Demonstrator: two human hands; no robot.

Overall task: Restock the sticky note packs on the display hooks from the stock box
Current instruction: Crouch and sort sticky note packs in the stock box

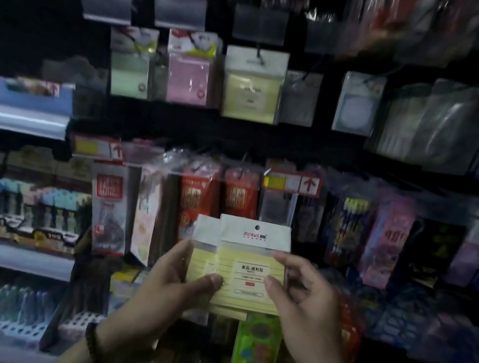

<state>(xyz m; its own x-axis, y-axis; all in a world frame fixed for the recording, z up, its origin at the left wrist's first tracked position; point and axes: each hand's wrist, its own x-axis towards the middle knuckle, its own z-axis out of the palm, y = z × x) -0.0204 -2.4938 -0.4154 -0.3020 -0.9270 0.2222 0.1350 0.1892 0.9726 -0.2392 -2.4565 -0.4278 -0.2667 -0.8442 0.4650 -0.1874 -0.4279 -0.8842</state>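
- We face a dim display wall (pixel 239 136) of hooks crowded with hanging stationery; shelves (pixel 19 118) run along its left.
- Our left hand (pixel 169 284) and right hand (pixel 308 308) grip yellow sticky note packs (pixel 249 266) by the sides, thumbs on the front, before the lower row.
- A matching hanging yellow pack (pixel 251 87) sits on the upper row.

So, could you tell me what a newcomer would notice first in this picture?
The eye lands on the yellow sticky note packs at lower centre, gripped by the left hand and pinched at the right edge by the right hand. Above them, a matching yellow pack hangs in the upper hook row, with a pink pack to its left.
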